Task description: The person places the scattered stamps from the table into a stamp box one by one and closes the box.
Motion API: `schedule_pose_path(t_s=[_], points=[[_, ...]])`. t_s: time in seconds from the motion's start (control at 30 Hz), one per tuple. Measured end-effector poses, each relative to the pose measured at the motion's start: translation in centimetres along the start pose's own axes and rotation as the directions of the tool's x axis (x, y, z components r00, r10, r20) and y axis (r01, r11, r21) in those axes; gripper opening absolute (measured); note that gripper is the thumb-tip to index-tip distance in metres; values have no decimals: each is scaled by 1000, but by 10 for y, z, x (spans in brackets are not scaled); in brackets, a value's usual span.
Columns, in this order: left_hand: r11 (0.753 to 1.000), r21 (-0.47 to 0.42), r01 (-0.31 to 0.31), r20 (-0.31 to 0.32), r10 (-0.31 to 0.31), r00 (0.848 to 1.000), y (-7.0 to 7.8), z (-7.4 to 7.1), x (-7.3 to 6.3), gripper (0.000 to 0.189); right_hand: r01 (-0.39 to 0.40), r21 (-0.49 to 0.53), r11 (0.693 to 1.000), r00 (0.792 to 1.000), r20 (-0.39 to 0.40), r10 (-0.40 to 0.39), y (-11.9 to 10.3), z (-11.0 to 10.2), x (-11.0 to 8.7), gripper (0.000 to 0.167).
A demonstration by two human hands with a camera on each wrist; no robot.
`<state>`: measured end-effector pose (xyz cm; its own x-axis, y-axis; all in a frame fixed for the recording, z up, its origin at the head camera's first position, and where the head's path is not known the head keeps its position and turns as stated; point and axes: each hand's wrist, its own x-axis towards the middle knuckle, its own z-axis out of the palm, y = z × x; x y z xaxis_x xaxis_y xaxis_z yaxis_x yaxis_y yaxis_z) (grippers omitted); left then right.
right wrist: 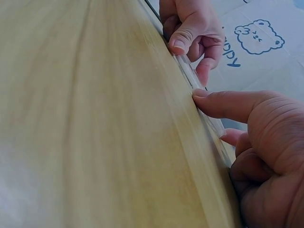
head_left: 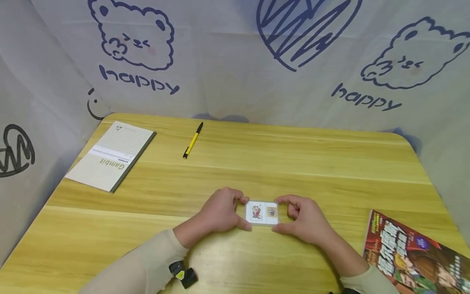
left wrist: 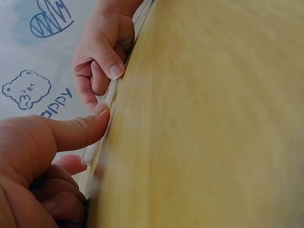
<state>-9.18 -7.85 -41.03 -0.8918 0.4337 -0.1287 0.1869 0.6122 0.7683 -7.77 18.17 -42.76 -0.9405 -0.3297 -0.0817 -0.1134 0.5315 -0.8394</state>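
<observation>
step in hand, as i judge it: 2-handed hold on a small clear case (head_left: pixel 262 220), squaring it up or getting set to pick it up or open it; can't tell which. case is near middle of the bench (head_left: pixel 293 163), long side running left to right, a colourful picture (head_left: pixel 256 211) in its left part and a tan label (head_left: pixel 271 212) in its right part.

left hand (head_left: pixel 222 210) grips the left end, thumb at the near corner, fingertip at the far corner. right hand (head_left: pixel 307 220) mirrors it on the right end, thumb near, index finger far, other fingers curled in. wrist views show the case edge-on, low at the bench; can't tell if it's fully down or a touch raised.

next move likely calls for an even pinch at both ends, case kept level, then lift or part the lid; squeezing 1 side harder could make it skid or twist.

rest: notebook (head_left: pixel 110 157) far left, yellow pen (head_left: pixel 192 141) far side, left of middle, magazine (head_left: pixel 415 253) near right, well apart from the case. none of these 3 is touched by a hand.
</observation>
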Motion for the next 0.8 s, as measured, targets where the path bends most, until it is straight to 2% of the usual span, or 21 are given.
schedule_pose_path(t_s=[0.23,0.5,0.8], points=[[1000,17,11,7,-11,1000,0,1,-1,56,-3,-6,1000,1000,-6,3,0,1,-1,60],[999,36,13,6,-13,1000,3,1,-1,57,-58,33,998,998,-6,58,-5,-3,1,59],[998,53,33,5,-33,999,5,1,0,60,-108,-14,994,994,-16,108,-11,-3,4,53]])
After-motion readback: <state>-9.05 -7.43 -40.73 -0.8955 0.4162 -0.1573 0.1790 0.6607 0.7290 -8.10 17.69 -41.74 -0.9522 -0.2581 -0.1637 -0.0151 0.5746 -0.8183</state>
